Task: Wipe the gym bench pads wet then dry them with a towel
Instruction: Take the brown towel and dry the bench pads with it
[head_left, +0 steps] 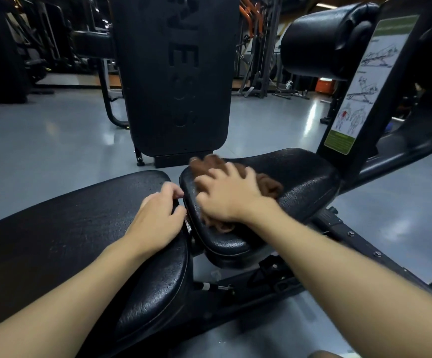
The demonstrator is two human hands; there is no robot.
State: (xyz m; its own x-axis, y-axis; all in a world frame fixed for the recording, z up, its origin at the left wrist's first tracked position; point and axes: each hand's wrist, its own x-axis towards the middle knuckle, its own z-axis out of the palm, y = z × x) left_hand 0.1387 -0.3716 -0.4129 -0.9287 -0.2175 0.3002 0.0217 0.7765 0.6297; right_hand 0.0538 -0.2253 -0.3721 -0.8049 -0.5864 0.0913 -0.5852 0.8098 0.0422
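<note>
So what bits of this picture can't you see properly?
In the head view, the only one:
The brown cloth is mostly under the right hand and blurred, so wet or dry cannot be told.
The long pad is cut off by the left edge.
The poster has words too small to read.
The upright pad has raised letters cut off by the top edge.

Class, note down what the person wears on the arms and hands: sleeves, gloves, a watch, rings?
Nothing worn shows. The left hand and the right hand have no gloves, and no watch, bracelet or ring is visible. The arms behind them are bare right to the picture's edge, with no sleeve in view.
</note>
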